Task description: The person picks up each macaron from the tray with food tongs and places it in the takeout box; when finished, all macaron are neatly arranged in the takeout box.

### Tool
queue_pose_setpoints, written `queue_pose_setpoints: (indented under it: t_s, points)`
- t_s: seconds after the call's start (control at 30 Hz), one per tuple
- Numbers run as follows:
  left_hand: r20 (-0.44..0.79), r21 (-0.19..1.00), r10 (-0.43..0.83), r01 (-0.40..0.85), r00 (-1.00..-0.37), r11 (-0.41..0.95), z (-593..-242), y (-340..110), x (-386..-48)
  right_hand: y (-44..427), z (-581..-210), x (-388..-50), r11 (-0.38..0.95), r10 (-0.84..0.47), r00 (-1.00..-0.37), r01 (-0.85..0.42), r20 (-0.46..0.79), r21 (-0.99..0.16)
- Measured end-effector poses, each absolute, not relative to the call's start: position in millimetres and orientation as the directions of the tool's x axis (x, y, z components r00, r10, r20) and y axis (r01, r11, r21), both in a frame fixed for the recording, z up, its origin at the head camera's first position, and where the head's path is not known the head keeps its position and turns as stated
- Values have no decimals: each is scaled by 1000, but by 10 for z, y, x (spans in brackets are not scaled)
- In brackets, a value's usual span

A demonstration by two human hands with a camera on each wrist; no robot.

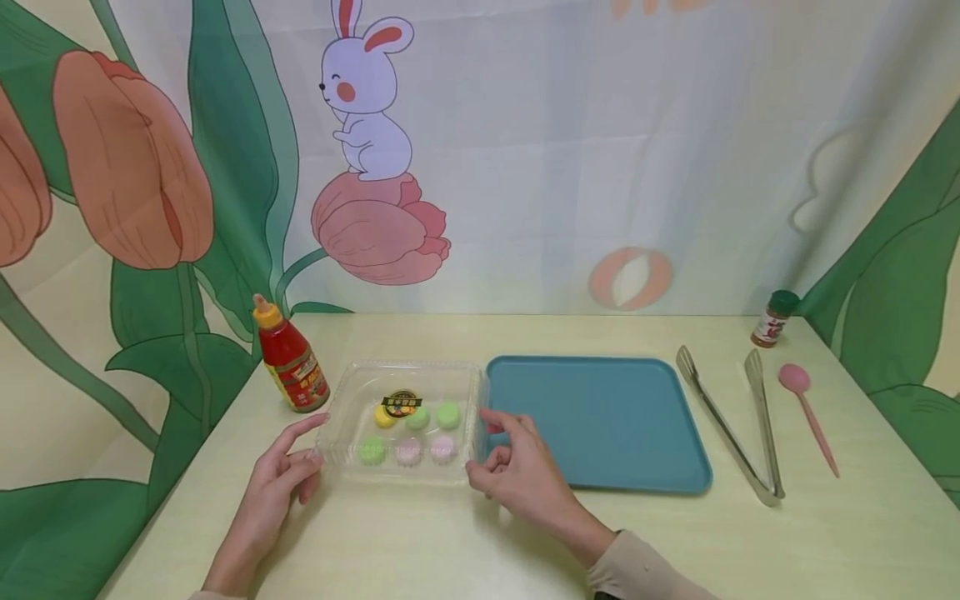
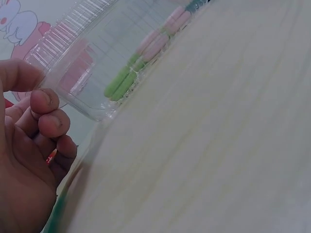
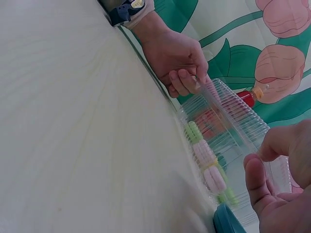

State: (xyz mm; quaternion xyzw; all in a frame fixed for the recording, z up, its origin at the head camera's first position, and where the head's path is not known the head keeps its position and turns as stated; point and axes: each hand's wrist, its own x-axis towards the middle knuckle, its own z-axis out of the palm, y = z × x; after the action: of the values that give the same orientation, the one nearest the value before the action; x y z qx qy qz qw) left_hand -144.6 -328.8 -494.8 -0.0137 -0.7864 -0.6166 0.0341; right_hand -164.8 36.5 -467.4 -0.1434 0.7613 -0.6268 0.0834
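A clear plastic box (image 1: 352,387) with a round black-and-gold label (image 1: 402,404) on its lid stands on the table. Through its walls show several macarons (image 1: 408,451) in green, pink and yellow. The left hand (image 1: 273,483) pinches the box's left edge between thumb and index finger; its other fingers curl loosely below, as the left wrist view shows. At the opposite side, the right hand (image 1: 525,475) holds the right edge, thumb at the near corner. In the right wrist view both hands grip the lid's rim. The box's far side is partly hidden there.
A red sauce bottle (image 1: 295,362) with a yellow cap stands behind the left hand. The blue tray (image 1: 600,425) lies right beside the box. Farther right are metal tongs (image 1: 765,433), a pink spoon (image 1: 806,400) and a green-capped spice jar (image 1: 774,319). A printed curtain (image 1: 525,167) hangs behind.
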Motion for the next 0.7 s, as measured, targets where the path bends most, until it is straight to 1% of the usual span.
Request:
queue_pose_setpoints:
  t_s: [0.17, 0.37, 0.47, 0.57, 0.7]
  points:
    - [80, 964, 9, 80, -997, 253, -4930, -3297, -1460, 366, -4656, -1652, 184, -326, -944, -116, 51, -976]
    - [102, 956, 31, 106, -994, 272, -4942, -3298, -1469, 403, -4635, -1665, 237, -323, -945, -128, 46, -963]
    - [132, 948, 11, 130, -991, 292, -4958, -3299, -1465, 451, -4604, -1676, 256, -313, -948, -136, 51, -957]
    - [165, 935, -37, 144, -986, 324, -4964, -3297, -1458, 535, -4570, -1707, 291, -295, -951, -183, 93, -939]
    - [243, 871, -104, 169, -964, 461, -4942, -3279, -1429, 720, -4525, -1759, 412, -283, -939, -304, 197, -859]
